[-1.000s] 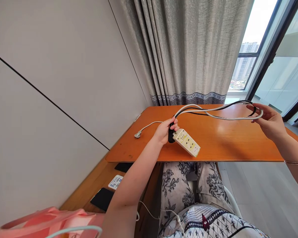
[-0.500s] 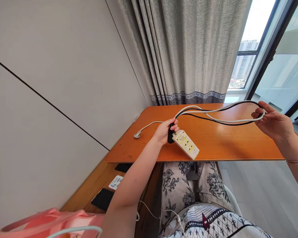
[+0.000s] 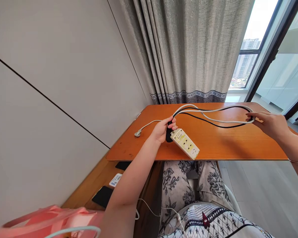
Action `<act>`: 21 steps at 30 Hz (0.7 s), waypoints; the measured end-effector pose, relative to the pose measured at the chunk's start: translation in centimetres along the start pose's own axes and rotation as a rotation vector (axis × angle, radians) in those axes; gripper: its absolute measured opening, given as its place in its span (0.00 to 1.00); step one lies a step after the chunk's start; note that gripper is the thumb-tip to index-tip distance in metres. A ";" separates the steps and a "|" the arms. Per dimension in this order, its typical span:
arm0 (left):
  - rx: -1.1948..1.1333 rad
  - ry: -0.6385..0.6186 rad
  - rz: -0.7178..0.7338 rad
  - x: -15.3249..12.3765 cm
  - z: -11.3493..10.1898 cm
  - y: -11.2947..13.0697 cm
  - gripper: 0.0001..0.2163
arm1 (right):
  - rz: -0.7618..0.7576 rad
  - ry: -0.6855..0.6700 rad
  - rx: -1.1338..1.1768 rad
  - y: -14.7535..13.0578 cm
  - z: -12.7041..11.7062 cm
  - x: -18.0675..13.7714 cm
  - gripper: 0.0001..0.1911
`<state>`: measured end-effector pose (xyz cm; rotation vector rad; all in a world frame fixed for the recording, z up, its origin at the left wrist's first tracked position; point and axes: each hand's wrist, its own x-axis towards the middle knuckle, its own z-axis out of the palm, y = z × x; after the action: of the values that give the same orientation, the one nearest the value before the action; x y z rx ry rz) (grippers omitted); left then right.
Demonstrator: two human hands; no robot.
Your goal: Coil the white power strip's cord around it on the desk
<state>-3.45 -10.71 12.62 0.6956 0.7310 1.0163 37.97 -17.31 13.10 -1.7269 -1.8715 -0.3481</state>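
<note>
My left hand (image 3: 161, 129) is closed round the cord end of a white power strip (image 3: 185, 143) and a black object beside it, over the orange table (image 3: 213, 145). A white cord (image 3: 213, 119) and a black cord (image 3: 208, 122) loop from there across the table to my right hand (image 3: 269, 124). That hand pinches the far bend of both cords low over the table's right side. The white cord's plug (image 3: 138, 133) lies at the table's left edge.
A grey curtain (image 3: 188, 49) hangs behind the table, with a window (image 3: 250, 43) to its right. On the lower wooden ledge at left lie two dark phones (image 3: 103, 195) and a card (image 3: 115, 180). A pink bag (image 3: 44, 219) is at bottom left.
My right hand has lowered the cord loop from above the table down close to its surface. My left hand has stayed at the power strip.
</note>
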 end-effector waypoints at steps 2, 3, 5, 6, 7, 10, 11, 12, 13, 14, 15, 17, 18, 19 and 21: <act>-0.012 0.030 0.028 0.1 0.2 -0.3 0.19 | -0.073 -0.055 -0.150 -0.3 0.8 -0.3 0.13; -0.015 0.052 0.050 0.2 0.3 -0.5 0.17 | -0.092 -0.099 -0.170 -0.7 1.2 -0.5 0.15; -0.013 0.091 0.109 0.5 0.5 -1.0 0.16 | -0.081 -0.262 -0.116 -1.9 1.7 -0.9 0.21; -0.006 0.104 0.147 0.7 0.6 -1.2 0.15 | -0.046 -0.378 -0.061 -2.7 1.9 -1.1 0.24; 0.008 0.110 0.190 0.8 0.7 -1.6 0.15 | 0.004 -0.499 0.001 -3.6 1.9 -1.2 0.26; 0.080 0.098 0.325 1.3 1.1 -2.7 0.13 | 0.109 -0.761 0.171 -6.5 1.1 -1.2 0.28; 0.111 0.087 0.366 1.4 1.3 -3.1 0.12 | 0.095 -0.806 0.205 -7.6 0.5 -1.1 0.28; 0.142 0.072 0.401 1.5 1.5 -3.4 0.12 | 0.057 -0.845 0.225 -8.8 -0.1 -1.0 0.27; 0.172 0.048 0.431 1.6 1.8 -3.8 0.12 | 0.008 -0.879 0.215 -10.1 -0.9 -0.8 0.26; 0.200 0.017 0.455 1.6 2.1 -4.0 0.14 | -0.043 -0.923 0.190 -11.4 -1.7 -0.6 0.24; 0.228 -0.023 0.472 1.6 2.4 -4.3 0.16 | -0.105 -0.978 0.175 -12.9 -2.6 -0.4 0.22; 0.274 -0.121 0.481 1.5 3.1 -4.6 0.22 | -0.228 -1.046 0.118 -15.9 -4.1 0.2 0.19; 0.289 -0.173 0.474 1.5 3.4 -4.8 0.25 | -0.286 -1.087 0.120 -17.3 -4.7 0.6 0.19; 0.299 -0.221 0.453 1.4 3.7 -4.9 0.28 | -0.332 -1.164 0.182 -18.6 -5.1 1.1 0.19; 0.285 -0.281 0.345 1.2 4.2 -5.1 0.31 | -0.368 -1.383 0.369 -20.8 -5.1 2.1 0.20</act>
<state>2.83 -12.20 10.77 1.2177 0.5221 1.1058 18.85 -21.15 22.20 -1.3668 -2.8599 1.3199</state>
